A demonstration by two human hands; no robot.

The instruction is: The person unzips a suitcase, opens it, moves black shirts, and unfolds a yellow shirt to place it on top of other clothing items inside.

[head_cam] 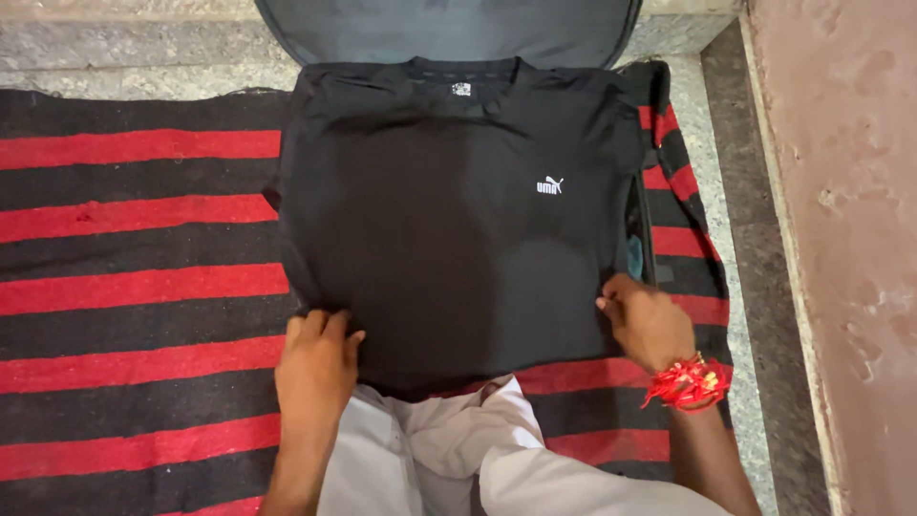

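Observation:
A black t-shirt (458, 220) with a small white chest logo lies flat, collar away from me, spread over an open suitcase. My left hand (318, 358) rests on the shirt's lower left corner with its fingers curled over the hem. My right hand (648, 320), with red thread bands at the wrist, presses the shirt's lower right edge, its fingers pinching the fabric. My knees in pale trousers (497, 459) sit just below the shirt.
The suitcase's dark lid (449, 29) stands open at the top. A red and black striped blanket (134, 287) covers the floor beneath. A grey stone floor strip (755, 239) and a pinkish wall (850, 191) run along the right.

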